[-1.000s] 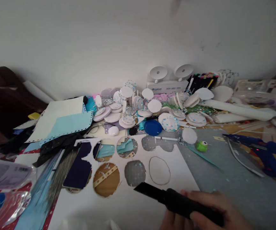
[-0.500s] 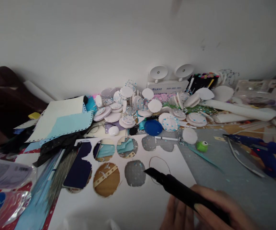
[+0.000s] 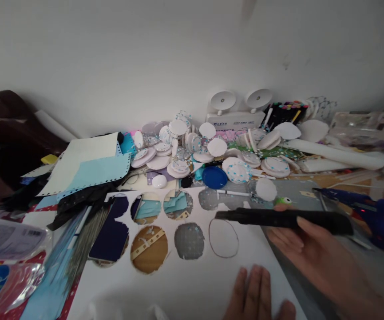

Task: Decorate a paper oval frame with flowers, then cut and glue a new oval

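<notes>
We see soft, even, dimmish light; wide-lens bowing at edges; right hand and black cutter motion-blurred.

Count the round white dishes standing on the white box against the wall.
2. The left dish stands at one end of the white box, the right dish at the other; none looks hidden.

Both hands were bare. The left hand showed only fingers at the frame's bottom edge. The right hand, lower right, was blurred, wrist unsleeved.
</notes>
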Tool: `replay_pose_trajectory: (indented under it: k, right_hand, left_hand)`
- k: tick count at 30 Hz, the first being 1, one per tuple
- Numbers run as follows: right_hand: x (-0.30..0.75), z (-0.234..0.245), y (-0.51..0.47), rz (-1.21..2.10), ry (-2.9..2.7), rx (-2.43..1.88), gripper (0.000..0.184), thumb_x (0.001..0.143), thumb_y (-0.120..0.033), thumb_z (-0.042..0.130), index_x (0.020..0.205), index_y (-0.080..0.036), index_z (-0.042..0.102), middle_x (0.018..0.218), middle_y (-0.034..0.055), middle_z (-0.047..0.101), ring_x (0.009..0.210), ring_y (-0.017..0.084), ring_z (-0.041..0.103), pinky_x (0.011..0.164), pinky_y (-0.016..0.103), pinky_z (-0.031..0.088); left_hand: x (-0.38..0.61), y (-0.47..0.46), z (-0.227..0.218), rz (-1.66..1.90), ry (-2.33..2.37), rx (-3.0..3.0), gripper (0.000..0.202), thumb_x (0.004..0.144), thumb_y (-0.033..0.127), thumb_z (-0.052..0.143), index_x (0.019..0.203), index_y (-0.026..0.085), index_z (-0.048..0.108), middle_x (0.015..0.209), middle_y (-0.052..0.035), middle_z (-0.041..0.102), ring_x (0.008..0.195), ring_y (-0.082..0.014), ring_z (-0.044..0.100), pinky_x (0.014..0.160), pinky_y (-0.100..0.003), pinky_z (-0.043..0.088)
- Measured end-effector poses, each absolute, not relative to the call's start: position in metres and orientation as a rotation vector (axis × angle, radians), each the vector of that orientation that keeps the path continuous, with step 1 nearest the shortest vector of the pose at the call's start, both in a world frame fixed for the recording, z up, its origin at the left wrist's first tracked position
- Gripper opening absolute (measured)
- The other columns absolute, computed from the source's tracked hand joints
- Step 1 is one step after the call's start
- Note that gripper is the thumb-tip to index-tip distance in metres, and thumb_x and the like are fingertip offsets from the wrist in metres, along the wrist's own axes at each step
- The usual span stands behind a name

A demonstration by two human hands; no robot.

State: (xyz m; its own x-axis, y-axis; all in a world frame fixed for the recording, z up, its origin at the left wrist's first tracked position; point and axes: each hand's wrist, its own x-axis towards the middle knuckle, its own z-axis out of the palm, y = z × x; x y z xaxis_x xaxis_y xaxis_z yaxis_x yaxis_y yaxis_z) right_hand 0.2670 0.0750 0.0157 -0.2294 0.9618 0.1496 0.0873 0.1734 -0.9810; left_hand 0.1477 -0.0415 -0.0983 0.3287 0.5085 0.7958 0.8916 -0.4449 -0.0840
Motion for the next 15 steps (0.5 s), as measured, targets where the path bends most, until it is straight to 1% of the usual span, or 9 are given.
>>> replay_pose_trajectory:
  k: [2,3,4,6,8,9,12,14,15]
  right_hand:
    - [0.263,0.01,0.081,1.378,-1.295,-1.03,0.028,0.095,-0.044,0.047,0.082,-0.035,0.07,0.041,-0.0082,0.026,0.037,0.01,0.028,0.045,0.022,0.043]
    - [0.261,0.008,0.084,1.455,-1.209,-1.023,0.028,0.095,-0.043,0.047,0.081,-0.033,0.069,0.041,-0.0088,0.023,0.038,0.01,0.025,0.045,0.021,0.041]
    - [0.259,0.007,0.088,1.527,-1.143,-1.013,0.027,0.095,-0.043,0.049,0.083,-0.031,0.07,0.041,-0.0088,0.024,0.039,0.01,0.025,0.044,0.02,0.04]
    - [0.255,0.007,0.095,1.658,-1.063,-0.995,0.027,0.091,-0.048,0.055,0.091,-0.026,0.071,0.046,-0.0059,0.041,0.044,0.01,0.038,0.047,0.022,0.042]
    - [0.25,0.008,0.102,1.769,-1.042,-0.972,0.036,0.085,-0.054,0.061,0.098,-0.021,0.071,0.062,0.002,0.061,0.057,0.015,0.054,0.053,0.026,0.047]
    - [0.247,0.008,0.104,1.808,-1.05,-0.957,0.04,0.083,-0.056,0.064,0.1,-0.02,0.071,0.068,0.0046,0.065,0.062,0.017,0.057,0.055,0.027,0.048]
    - [0.244,0.003,0.108,1.847,-1.123,-0.914,0.034,0.079,-0.05,0.074,0.098,-0.023,0.068,0.058,-0.0012,0.06,0.054,0.012,0.051,0.049,0.021,0.042]
    - [0.246,-0.004,0.109,1.859,-1.183,-0.907,0.025,0.082,-0.042,0.074,0.096,-0.024,0.066,0.049,-0.0056,0.053,0.045,0.009,0.042,0.044,0.018,0.034]
    - [0.247,-0.008,0.11,1.889,-1.216,-0.897,0.023,0.084,-0.042,0.072,0.098,-0.024,0.066,0.05,-0.0046,0.055,0.045,0.009,0.045,0.044,0.019,0.035]
  left_hand:
    - [0.15,-0.04,-0.095,-1.017,-1.257,-2.059,0.03,0.083,0.032,0.073,0.107,0.018,0.061,0.098,-0.0062,0.078,0.113,-0.0255,0.067,0.111,-0.049,0.038]
    - [0.151,-0.04,-0.094,-1.02,-1.257,-2.06,0.029,0.083,0.032,0.073,0.106,0.018,0.062,0.097,-0.0061,0.078,0.112,-0.0251,0.067,0.111,-0.048,0.038]
    - [0.151,-0.039,-0.093,-1.022,-1.251,-2.059,0.028,0.083,0.032,0.073,0.105,0.018,0.062,0.097,-0.0059,0.078,0.112,-0.0249,0.067,0.111,-0.048,0.038]
    - [0.15,-0.038,-0.092,-1.033,-1.231,-2.046,0.028,0.083,0.033,0.073,0.104,0.019,0.062,0.096,-0.0052,0.078,0.11,-0.024,0.067,0.111,-0.047,0.038]
    - [0.149,-0.037,-0.094,-1.032,-1.219,-2.038,0.028,0.083,0.034,0.072,0.105,0.019,0.063,0.095,-0.0046,0.078,0.11,-0.0236,0.067,0.112,-0.047,0.038]
    - [0.149,-0.037,-0.096,-1.023,-1.212,-2.041,0.028,0.084,0.034,0.071,0.105,0.019,0.063,0.095,-0.0047,0.078,0.11,-0.0239,0.067,0.112,-0.047,0.037]
    - [0.152,-0.037,-0.103,-1.04,-1.203,-2.016,0.027,0.084,0.032,0.071,0.105,0.018,0.063,0.096,-0.0056,0.078,0.113,-0.0257,0.066,0.111,-0.049,0.038]
    - [0.155,-0.037,-0.108,-1.071,-1.206,-1.991,0.026,0.084,0.033,0.069,0.104,0.019,0.063,0.097,-0.0062,0.078,0.113,-0.0263,0.066,0.111,-0.049,0.039]
    - [0.157,-0.037,-0.11,-1.072,-1.21,-1.99,0.025,0.084,0.033,0.069,0.104,0.019,0.063,0.097,-0.0065,0.077,0.113,-0.0265,0.066,0.111,-0.05,0.038]
